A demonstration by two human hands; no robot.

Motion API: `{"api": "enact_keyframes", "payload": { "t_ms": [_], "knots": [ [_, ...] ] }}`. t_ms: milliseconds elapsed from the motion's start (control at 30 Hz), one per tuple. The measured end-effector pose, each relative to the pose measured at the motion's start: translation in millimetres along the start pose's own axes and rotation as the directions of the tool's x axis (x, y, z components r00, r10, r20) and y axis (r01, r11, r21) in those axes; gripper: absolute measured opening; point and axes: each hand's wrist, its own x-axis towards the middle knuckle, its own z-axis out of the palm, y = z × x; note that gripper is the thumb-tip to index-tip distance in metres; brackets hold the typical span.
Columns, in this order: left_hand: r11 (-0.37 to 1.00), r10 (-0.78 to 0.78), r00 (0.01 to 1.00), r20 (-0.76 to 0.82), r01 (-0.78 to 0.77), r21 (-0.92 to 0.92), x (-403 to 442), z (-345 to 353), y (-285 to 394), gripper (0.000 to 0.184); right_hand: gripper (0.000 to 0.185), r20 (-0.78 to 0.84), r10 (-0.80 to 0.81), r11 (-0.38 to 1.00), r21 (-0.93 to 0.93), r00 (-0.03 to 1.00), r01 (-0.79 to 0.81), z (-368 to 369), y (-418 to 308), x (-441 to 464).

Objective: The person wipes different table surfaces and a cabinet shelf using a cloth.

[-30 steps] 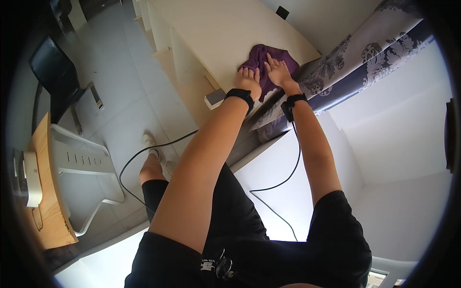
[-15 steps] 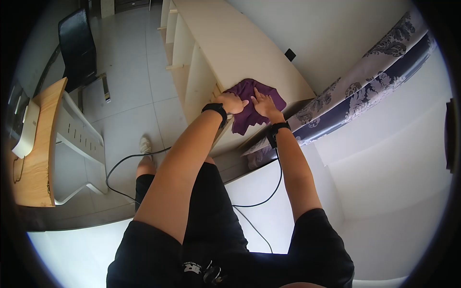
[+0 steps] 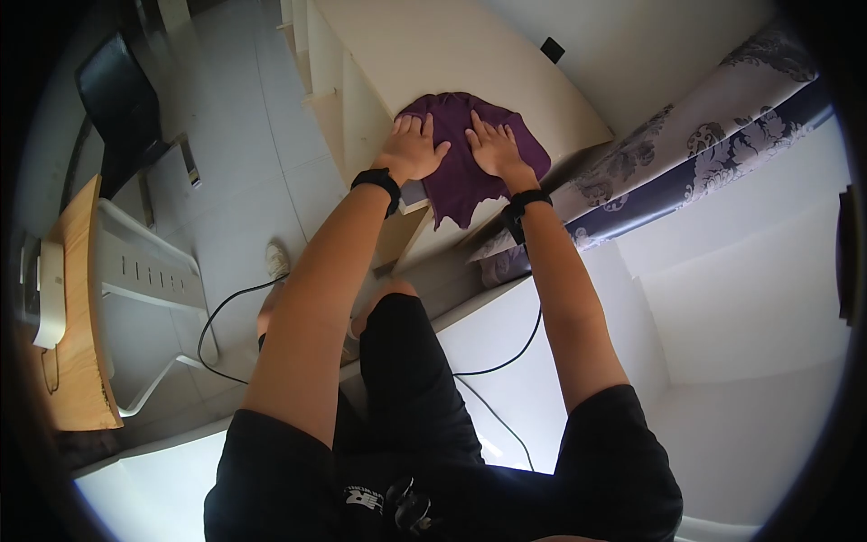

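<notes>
A purple cloth (image 3: 459, 185) lies spread over the near end of a long cream cabinet top (image 3: 424, 50), its ragged lower edge hanging past the end. My left hand (image 3: 414, 150) rests flat on the cloth's left part, fingers stretched forward and thumb out to the side. Beside it, my right hand (image 3: 498, 150) presses flat on the right part with its fingers spread. Cloth shows between the two hands, which do not touch each other. Each wrist wears a black band.
Open shelves (image 3: 325, 99) line the cabinet's left side. A patterned curtain (image 3: 632, 163) runs along the right. A black chair (image 3: 122, 113) and a wooden desk (image 3: 86, 316) stand at left. A black cable (image 3: 221, 307) trails near my legs.
My left hand has gone from bent fingers at the cloth's left edge to lying flat on it. The cloth is spread wider toward the left. The camera view has shifted.
</notes>
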Motion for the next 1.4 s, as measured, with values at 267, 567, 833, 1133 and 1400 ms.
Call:
{"api": "enact_keyframes", "payload": {
  "t_ms": [267, 567, 833, 1133, 1400],
  "knots": [
    [0.999, -0.028, 0.999, -0.034, 0.029, 0.031, 32.7, 7.0, -21.9, 0.075, 0.061, -0.032, -0.047, 0.999, 0.007, 0.998, 0.047, 7.4, -1.2, 44.8],
    [0.991, -0.022, 0.999, -0.031, 0.026, 0.130, 71.5, 7.8, -49.8, 0.077, 0.060, -0.118, -0.105, 0.994, 0.012, 0.987, 0.107, 18.0, 7.3, 76.6],
    [0.990, -0.022, 1.000, 0.004, 0.021, 0.142, 105.6, 8.0, -46.8, 0.076, 0.058, -0.147, -0.109, 0.993, 0.021, 0.983, 0.114, 17.0, 9.8, 75.6],
    [0.987, -0.135, 0.990, 0.044, 0.130, 0.092, 77.6, 3.1, -24.7, 0.071, 0.057, -0.293, 0.120, 0.992, -0.007, 0.949, -0.128, 11.4, -1.7, 62.9],
    [0.990, -0.052, 0.998, 0.038, 0.046, 0.133, -4.8, -3.5, 15.8, 0.068, 0.060, -0.209, 0.074, 0.997, 0.044, 0.975, -0.066, 19.4, -9.6, 39.5]
  ]
}}
